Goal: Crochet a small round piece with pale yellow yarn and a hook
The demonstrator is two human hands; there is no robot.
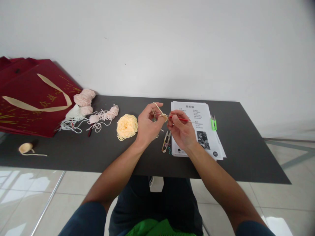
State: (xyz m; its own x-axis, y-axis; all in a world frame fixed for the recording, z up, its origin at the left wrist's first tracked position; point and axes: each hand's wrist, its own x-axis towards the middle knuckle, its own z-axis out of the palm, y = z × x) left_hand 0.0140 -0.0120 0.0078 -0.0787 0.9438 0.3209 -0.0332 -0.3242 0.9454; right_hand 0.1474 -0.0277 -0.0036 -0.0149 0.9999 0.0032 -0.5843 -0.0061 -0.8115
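Observation:
My left hand (149, 126) is closed around a small loop of pale yellow crochet work (164, 117), with yellow yarn running over its fingers. In my right hand (182, 129) is a red-handled crochet hook (180, 118), pinched between thumb and fingers, its tip pointing left at the loop. A ball of yellow yarn (127, 127) lies just left of my left hand. Below the gap between the hands are thread snips (165, 142) and small coloured stitch markers (168, 148). Printed pattern sheets (183, 152) lie partly under my right hand.
Green-handled snips (213, 123) rest at the sheets' right edge. To the left are pink yarn (109, 113), white yarn (73, 114), and a dark red gift bag (31, 95) against the wall. A small cream crocheted piece (25, 148) sits near the table's (81, 154) front left.

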